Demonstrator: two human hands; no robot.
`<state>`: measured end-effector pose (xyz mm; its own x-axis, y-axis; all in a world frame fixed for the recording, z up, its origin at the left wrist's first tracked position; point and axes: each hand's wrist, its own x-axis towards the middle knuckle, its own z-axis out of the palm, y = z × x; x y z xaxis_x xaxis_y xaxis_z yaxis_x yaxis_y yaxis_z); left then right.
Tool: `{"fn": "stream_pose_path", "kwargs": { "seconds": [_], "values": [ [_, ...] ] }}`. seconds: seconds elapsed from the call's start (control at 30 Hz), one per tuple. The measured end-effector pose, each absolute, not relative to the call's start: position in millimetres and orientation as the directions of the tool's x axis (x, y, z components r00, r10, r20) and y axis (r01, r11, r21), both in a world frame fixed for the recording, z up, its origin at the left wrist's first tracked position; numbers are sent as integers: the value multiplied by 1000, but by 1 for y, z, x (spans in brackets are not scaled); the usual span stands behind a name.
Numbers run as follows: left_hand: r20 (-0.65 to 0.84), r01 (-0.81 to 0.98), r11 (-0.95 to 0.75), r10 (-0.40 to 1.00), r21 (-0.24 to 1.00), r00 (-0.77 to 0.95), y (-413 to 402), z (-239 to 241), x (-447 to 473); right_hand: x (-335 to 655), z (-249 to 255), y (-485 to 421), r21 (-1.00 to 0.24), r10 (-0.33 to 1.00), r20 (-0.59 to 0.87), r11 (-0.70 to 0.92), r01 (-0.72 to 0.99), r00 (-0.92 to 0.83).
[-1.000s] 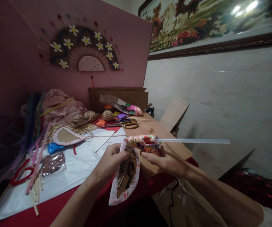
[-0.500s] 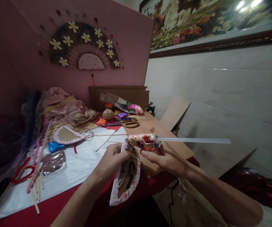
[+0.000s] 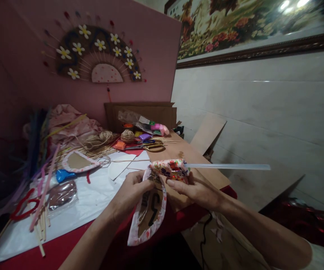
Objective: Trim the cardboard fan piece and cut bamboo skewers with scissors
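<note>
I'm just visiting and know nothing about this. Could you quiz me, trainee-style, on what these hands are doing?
1. What does the left grip hold?
a) ball of twine
b) fabric-edged cardboard
c) blue packet
2. True or false: the gold-handled scissors are untouched by either grip.
3. Fill in: a long, translucent ____ sticks out of the flower-patterned tool in the right grip.

Key: 1. b; 2. true; 3. stick.

Got a pretty cluttered bench [image 3: 183, 220] here, draped in red cloth [image 3: 56, 248], with white paper [image 3: 94, 195], brown cardboard [image 3: 190, 152], gold-handled scissors [image 3: 156, 148], balls of twine [image 3: 127, 135], wooden sticks [image 3: 43, 225] and a brown packet [image 3: 62, 195] all over it.
</note>
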<state>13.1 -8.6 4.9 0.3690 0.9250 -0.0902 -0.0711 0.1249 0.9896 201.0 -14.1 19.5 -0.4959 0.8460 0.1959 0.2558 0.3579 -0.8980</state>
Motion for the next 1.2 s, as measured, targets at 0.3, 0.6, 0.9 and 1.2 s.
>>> {"fn": "stream_pose_path", "kwargs": {
  "seconds": [0.3, 0.6, 0.9, 1.2],
  "values": [
    [-72, -80, 113, 913, 990, 401, -10, 3, 13, 200, 20, -15, -923, 827, 224, 350, 159, -515],
    [-64, -92, 113, 904, 989, 423, -10, 1, 11, 200, 25, -17, -946, 832, 191, 298, 130, -520],
    [-85, -92, 134, 907, 987, 412, -10, 0, 12, 201, 24, -16, -940, 822, 206, 316, 125, -531],
    [-88, -106, 144, 906, 984, 415, -10, 1, 11, 202, 24, -18, -936, 831, 177, 308, 171, -527]
  ]
}}
